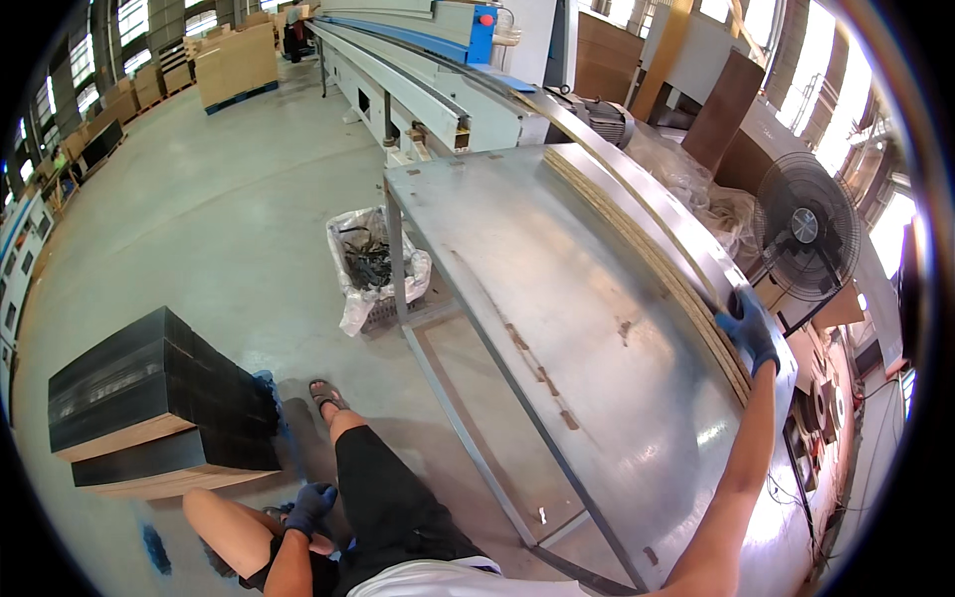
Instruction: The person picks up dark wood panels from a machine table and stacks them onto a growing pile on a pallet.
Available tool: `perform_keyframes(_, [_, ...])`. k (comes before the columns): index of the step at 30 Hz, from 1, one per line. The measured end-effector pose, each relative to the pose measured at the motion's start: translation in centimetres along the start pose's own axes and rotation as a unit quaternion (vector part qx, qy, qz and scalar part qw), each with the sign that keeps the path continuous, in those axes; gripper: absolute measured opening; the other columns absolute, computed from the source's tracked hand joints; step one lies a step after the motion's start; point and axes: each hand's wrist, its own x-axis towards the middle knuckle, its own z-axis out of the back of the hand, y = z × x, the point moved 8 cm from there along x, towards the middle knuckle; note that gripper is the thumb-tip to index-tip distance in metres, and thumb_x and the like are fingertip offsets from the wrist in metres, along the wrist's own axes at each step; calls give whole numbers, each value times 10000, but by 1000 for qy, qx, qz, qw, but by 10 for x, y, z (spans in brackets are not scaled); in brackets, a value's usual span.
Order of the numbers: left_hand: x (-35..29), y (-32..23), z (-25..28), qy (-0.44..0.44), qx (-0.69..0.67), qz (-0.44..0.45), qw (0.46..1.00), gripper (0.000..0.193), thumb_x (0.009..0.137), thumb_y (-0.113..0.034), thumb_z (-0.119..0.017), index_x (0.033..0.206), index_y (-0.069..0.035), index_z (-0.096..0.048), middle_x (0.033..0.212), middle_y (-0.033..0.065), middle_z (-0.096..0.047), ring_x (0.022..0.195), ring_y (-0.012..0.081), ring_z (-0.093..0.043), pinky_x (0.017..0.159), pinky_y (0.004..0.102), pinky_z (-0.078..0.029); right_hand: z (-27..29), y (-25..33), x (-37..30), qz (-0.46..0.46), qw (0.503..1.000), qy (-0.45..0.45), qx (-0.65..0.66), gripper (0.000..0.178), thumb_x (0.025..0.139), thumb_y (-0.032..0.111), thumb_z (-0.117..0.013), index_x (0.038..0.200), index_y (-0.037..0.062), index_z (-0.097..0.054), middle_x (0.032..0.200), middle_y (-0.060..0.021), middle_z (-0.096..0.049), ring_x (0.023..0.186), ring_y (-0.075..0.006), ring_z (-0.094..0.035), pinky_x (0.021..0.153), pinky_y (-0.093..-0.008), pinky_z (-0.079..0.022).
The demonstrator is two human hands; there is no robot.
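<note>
My right hand (751, 330), in a blue glove, grips a long narrow white-faced board (662, 211) near its close end, at the table's right side. Beneath and beside it lie chipboard strips (647, 249) with raw tan edges, stacked lengthwise on a metal-topped table (557, 298). Low by my knee hangs my left hand (310, 505), also in a dark blue glove. Its fingers are curled in, and nothing shows in them. Left of my legs, two stacks of black-faced panels (159, 398) rest on the floor.
A long machine (398, 70) with rails and a blue end stands beyond the table. Under the table's left edge sits a lined basket (373, 264) of dark scraps. A black fan (806, 224) and clear plastic sheeting (686, 169) are at right. A wrapped pallet stack (236, 68) stands far left.
</note>
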Motion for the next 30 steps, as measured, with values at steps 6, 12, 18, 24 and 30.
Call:
perform_keyframes(6, [19, -6, -24, 39, 4, -20, 999, 353, 810, -345, -578, 1002, -62, -667, 951, 208, -639, 938, 362, -608, 810, 403, -475, 31, -102, -62, 3, 991, -65, -118, 830, 551, 218, -801, 1287, 14, -477, 1057, -150, -612, 986, -254, -556, 872, -323, -419])
perform_keyframes(12, [26, -17, -28, 37, 15, -45, 998, 401, 774, -336, -591, 1024, -29, -651, 956, 227, -637, 944, 376, -603, 844, 407, -467, 36, -142, -93, -63, 997, 43, -26, 898, 512, 158, -804, 1301, -53, -431, 919, -56, -605, 798, -170, -537, 753, -281, -454])
perform_keyframes(18, [33, 9, -40, 35, -40, -57, 997, 386, 765, -333, -597, 994, -29, -661, 938, 228, -639, 928, 378, -608, 827, 405, -470, 50, -95, -61, 81, 986, -56, -132, 687, 708, 260, -738, 1273, -11, -455, 1117, -208, -570, 1078, -309, -533, 905, -395, -420])
perform_keyframes(24, [21, 8, -26, 1, -42, -45, 998, 344, 773, -314, -589, 950, -30, -667, 892, 223, -638, 871, 377, -621, 767, 414, -478, -4, 13, 67, 61, 980, -183, -50, 530, 802, 388, -623, 1109, -42, -594, 1066, -227, -623, 1003, -346, -602, 882, -366, -456])
perform_keyframes(30, [5, 24, -14, -55, -54, -9, 997, 301, 790, -319, -592, 893, -48, -672, 833, 195, -645, 816, 371, -628, 712, 422, -473, -62, 49, 161, 19, 991, -110, -78, 526, 891, 476, -393, 896, 18, -653, 953, -266, -611, 966, -419, -560, 874, -450, -427])
